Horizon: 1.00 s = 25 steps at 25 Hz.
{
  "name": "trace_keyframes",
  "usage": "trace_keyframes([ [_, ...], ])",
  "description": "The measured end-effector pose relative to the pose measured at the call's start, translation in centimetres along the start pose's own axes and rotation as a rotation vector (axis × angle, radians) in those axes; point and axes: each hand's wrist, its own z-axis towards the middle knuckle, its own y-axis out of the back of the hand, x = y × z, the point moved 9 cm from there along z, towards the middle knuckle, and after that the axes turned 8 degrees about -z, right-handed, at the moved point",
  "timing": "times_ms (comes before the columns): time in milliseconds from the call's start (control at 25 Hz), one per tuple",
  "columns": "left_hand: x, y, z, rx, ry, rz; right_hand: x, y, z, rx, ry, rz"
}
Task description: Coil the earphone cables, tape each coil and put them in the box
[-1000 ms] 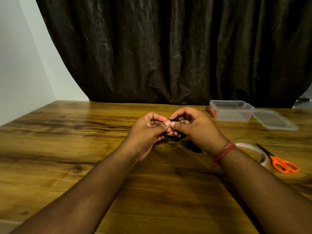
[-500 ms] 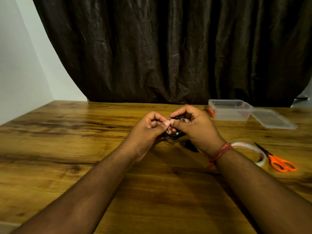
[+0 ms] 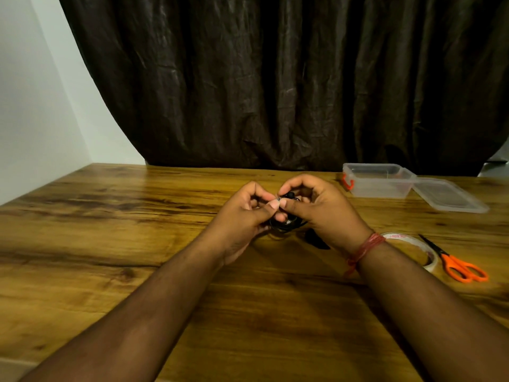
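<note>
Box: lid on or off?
Off. The clear box stands open-topped at the table's far right, and its lid lies flat on the table beside it.

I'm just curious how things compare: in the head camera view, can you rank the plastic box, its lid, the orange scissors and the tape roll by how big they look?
1. Lid and plastic box: they look alike, no ranking.
2. Orange scissors and tape roll: unsure, since the right forearm hides part of the roll, and both lie nearer the camera than the box.
</note>
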Motion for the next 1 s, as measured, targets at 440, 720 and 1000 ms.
trace_keyframes([
  [440, 0.1, 0.8, 0.3, 0.019, 0.044, 0.150, -0.6, 0.1, 0.2, -0.046, 0.025, -0.261],
  [720, -0.6, 0.6, 0.5, 0.038, -0.048, 0.618, 1.3, -0.6, -0.1, -0.041, 0.191, -0.592],
  [1000, 0.4, 1.0, 0.1, -0.035, 0.067, 0.183, -1.2, -0.1, 0.3, 0.015, -0.015, -0.333],
])
